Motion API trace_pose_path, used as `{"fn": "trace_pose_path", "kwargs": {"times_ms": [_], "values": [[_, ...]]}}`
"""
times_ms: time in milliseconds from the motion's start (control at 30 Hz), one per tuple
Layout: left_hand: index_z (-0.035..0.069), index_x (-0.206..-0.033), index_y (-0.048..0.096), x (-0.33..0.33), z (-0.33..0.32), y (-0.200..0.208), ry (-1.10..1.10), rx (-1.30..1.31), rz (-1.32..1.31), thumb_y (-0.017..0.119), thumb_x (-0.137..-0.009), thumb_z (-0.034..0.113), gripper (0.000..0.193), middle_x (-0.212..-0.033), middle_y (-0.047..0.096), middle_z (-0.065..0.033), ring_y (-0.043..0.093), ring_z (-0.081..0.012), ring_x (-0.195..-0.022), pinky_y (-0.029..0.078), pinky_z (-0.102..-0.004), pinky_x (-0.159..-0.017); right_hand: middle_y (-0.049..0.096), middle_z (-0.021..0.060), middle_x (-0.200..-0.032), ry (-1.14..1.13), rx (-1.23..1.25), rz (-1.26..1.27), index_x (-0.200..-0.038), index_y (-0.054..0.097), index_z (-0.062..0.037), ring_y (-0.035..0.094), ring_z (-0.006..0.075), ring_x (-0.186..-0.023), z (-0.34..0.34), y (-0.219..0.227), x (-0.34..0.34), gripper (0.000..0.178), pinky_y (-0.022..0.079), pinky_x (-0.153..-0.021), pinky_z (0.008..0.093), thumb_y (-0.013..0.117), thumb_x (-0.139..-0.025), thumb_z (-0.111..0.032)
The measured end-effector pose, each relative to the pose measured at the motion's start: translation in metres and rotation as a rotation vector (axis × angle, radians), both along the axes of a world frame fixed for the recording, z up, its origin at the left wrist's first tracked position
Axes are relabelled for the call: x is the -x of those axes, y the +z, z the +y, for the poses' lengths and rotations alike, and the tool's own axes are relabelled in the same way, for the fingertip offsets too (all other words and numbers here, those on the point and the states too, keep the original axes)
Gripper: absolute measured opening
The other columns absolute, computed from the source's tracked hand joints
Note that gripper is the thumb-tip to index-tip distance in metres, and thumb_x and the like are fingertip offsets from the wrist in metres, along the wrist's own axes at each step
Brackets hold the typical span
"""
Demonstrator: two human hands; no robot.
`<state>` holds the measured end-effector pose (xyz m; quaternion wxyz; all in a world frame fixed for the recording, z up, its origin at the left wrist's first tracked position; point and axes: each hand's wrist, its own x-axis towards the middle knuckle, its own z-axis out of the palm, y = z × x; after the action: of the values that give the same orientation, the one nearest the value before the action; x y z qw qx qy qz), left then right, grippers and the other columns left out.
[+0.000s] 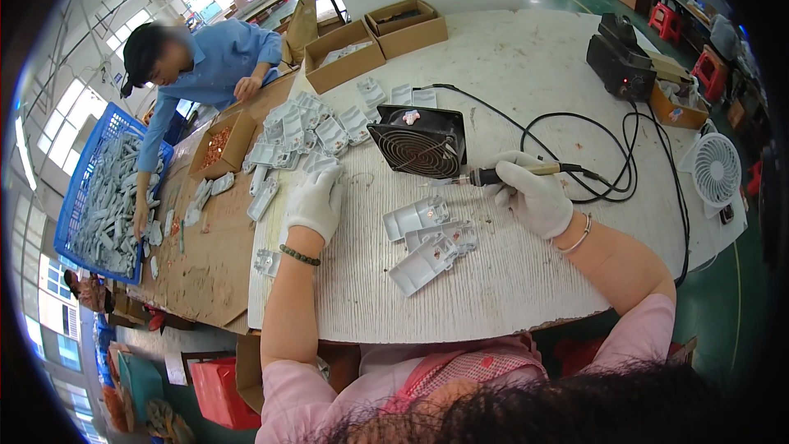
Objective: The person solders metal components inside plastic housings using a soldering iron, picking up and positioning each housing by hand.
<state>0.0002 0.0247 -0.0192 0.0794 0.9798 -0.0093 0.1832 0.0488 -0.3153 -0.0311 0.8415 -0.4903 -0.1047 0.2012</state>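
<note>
My right hand, in a white glove, grips a soldering iron whose tip points left, just in front of a black square fan. At the near edge of a heap of grey plastic casings, my gloved left hand has its fingers closed at a casing; the fingertips are partly hidden. Between my hands and nearer to me, several open casings lie in an overlapping group. Small coppery parts show in some of them.
A black soldering station stands far right, its cable looping over the table. Beside it is a small white fan. Cardboard boxes line the back. At left, a co-worker reaches into a blue crate of grey parts.
</note>
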Motion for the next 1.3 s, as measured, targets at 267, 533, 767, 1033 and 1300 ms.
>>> {"fn": "trace_pose_path", "kwargs": {"times_ms": [267,533,767,1033,1300], "values": [[0.007,-0.107,0.058,0.004,-0.014,0.008,0.132,-0.054,0.05,0.065,-0.079,0.027,0.035,-0.115,0.054,-0.013,0.056,-0.0336,-0.099,0.045,-0.0399,-0.084,0.063,0.007,-0.085,0.018,0.042,-0.016,-0.101,0.057,-0.0013,0.06,0.0098,-0.07,0.0,0.006,0.002,0.016,0.047,-0.054,0.0188,0.05,-0.091,-0.012],[0.003,-0.086,0.057,-0.002,-0.005,0.0,-0.025,0.03,-0.11,0.068,-0.077,0.022,0.023,-0.113,0.055,-0.0152,0.057,-0.0328,-0.092,0.047,-0.0389,-0.078,0.062,0.0069,-0.085,0.027,0.033,-0.026,-0.1,0.057,-0.0015,0.06,0.009,-0.068,0.0,0.002,0.001,0.016,0.047,-0.053,0.0189,0.05,-0.091,-0.012],[0.002,-0.079,0.06,0.003,-0.022,0.001,-0.339,0.094,-0.076,0.068,-0.078,0.022,0.021,-0.099,0.061,-0.0154,0.06,-0.0309,-0.085,0.049,-0.0366,-0.073,0.062,0.0067,-0.086,0.029,0.049,-0.032,-0.1,0.057,-0.0017,0.06,0.0091,-0.07,0.0,0.002,0.001,0.016,0.047,-0.054,0.0189,0.049,-0.091,-0.012],[0.004,-0.094,0.058,0.002,-0.023,0.0,-0.212,0.187,0.081,0.065,-0.078,0.013,0.02,-0.092,0.061,-0.0132,0.06,-0.0316,-0.08,0.048,-0.0381,-0.071,0.065,0.0094,-0.083,0.017,0.017,-0.039,-0.096,0.061,-0.0004,0.06,0.0093,-0.068,0.0,0.001,0.0,0.016,0.049,-0.057,0.0197,0.053,-0.09,-0.012],[0.008,-0.109,0.057,0.005,-0.026,0.004,-0.288,0.194,0.096,0.06,-0.081,0.011,0.028,-0.084,0.062,-0.0131,0.06,-0.031,-0.079,0.048,-0.0382,-0.072,0.064,0.0099,-0.085,0.029,-0.01,-0.031,-0.097,0.061,0.0001,0.06,0.0092,-0.068,-0.001,0.0,0.0,0.017,0.049,-0.057,0.0191,0.054,-0.09,-0.013]]}}
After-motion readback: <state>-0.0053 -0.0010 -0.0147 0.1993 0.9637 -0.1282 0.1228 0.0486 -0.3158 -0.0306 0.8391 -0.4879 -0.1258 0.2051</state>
